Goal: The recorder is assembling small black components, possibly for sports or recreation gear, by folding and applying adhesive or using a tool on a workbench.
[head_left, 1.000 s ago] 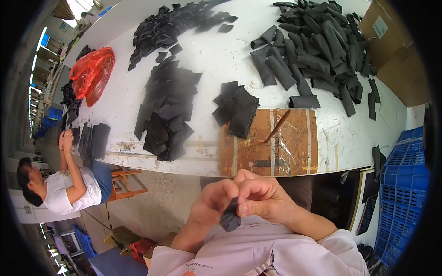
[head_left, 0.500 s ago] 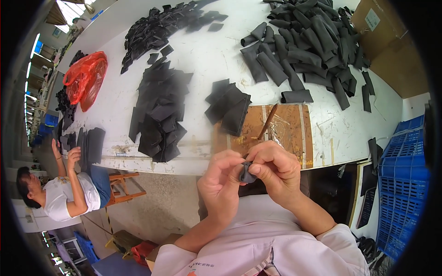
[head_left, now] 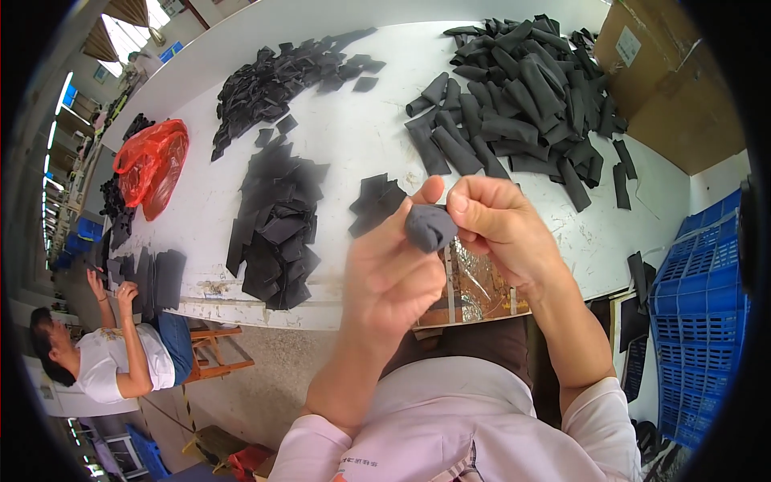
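Note:
A small dark grey fabric piece (head_left: 430,228), rounded at the end with a fold across it, is held up between my hands above the table's near edge. My left hand (head_left: 387,281) grips it from the left. On its other side, my right hand (head_left: 502,225) pinches the edge between thumb and fingers. Beneath the hands lies a brown wooden board (head_left: 484,291), partly covered by them. Just beyond my left hand is a small stack of flat dark pieces (head_left: 376,202). The pointed brown stick on the board is hidden now.
Dark fabric tubes (head_left: 530,96) are heaped at the back right beside a cardboard box (head_left: 666,88). Flat pieces (head_left: 277,225) and smaller pieces (head_left: 261,84) lie left of centre. A red plastic bag (head_left: 152,165), blue crates (head_left: 695,329) and a seated co-worker (head_left: 132,353) flank me.
Both hands have risen and moved farther over the table with the fabric piece. Its rounded end now shows, and my hands cover more of the board and small stack.

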The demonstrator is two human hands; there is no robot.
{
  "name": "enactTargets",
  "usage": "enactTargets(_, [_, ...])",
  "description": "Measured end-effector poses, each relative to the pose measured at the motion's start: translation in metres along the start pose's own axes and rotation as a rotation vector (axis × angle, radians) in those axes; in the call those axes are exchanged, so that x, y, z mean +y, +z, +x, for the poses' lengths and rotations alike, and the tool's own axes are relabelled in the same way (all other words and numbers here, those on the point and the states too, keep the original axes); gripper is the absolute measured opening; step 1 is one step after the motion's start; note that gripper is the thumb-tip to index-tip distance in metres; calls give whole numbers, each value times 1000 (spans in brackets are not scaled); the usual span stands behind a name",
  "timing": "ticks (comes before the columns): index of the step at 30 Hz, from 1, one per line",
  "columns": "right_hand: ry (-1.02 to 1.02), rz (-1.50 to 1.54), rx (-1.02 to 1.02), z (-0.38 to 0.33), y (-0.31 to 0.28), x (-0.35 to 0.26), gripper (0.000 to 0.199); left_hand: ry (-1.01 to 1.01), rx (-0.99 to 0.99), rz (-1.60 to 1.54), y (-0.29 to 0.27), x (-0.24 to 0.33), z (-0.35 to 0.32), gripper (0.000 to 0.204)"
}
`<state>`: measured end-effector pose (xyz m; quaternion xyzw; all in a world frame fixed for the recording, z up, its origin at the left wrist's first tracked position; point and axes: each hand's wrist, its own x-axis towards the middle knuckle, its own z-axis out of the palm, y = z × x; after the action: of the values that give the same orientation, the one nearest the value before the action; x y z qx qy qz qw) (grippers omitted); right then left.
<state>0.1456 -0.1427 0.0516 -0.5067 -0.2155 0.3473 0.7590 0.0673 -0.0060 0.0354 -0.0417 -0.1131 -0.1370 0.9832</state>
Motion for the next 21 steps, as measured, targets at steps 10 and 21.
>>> enactTargets(10, [59,134,-74,13,-16,26,23,156,274,378,0,-21,-3,27])
enactTargets(21, [79,-97,-30,15,-26,47,26,203,453,316,-30,-2,-12,22])
